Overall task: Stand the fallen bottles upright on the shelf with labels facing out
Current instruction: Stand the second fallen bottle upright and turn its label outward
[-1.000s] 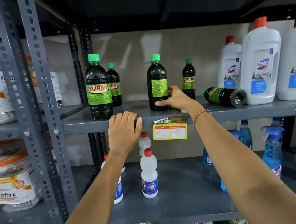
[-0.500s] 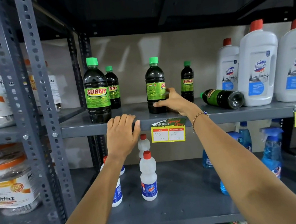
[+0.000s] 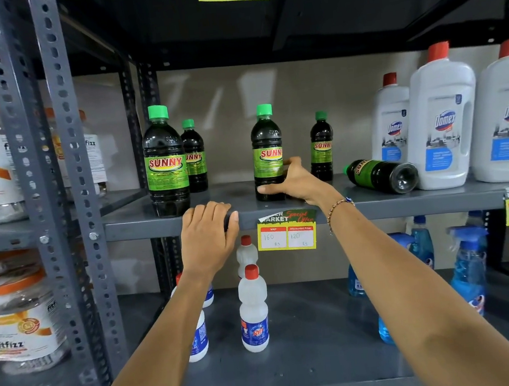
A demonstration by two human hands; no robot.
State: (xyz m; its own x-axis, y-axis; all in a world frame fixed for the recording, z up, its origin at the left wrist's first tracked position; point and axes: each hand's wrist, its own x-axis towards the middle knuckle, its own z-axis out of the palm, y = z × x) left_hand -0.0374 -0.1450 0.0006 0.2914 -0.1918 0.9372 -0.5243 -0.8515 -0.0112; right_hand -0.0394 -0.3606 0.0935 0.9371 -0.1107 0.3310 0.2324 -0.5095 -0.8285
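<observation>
Dark SUNNY bottles with green caps stand on the grey middle shelf (image 3: 373,204). My right hand (image 3: 296,182) grips the base of the middle upright bottle (image 3: 266,147), whose label is turned mostly outward. One bottle (image 3: 381,174) lies on its side to the right, base toward me, cap pointing back left. Three others stand upright: a front left bottle (image 3: 165,164), one behind it (image 3: 194,156) and a back one (image 3: 321,148). My left hand (image 3: 207,238) rests over the shelf's front edge, holding no bottle.
Large white Domex jugs (image 3: 442,129) crowd the shelf's right end, touching the fallen bottle. A price tag (image 3: 287,233) hangs on the shelf edge. Small white bottles (image 3: 253,310) and blue spray bottles (image 3: 470,267) fill the lower shelf. Perforated uprights (image 3: 66,181) and fitfizz jars (image 3: 18,321) stand left.
My right hand has turned the middle bottle so that its SUNNY label swings round toward the front. My left hand has stayed on the shelf edge.
</observation>
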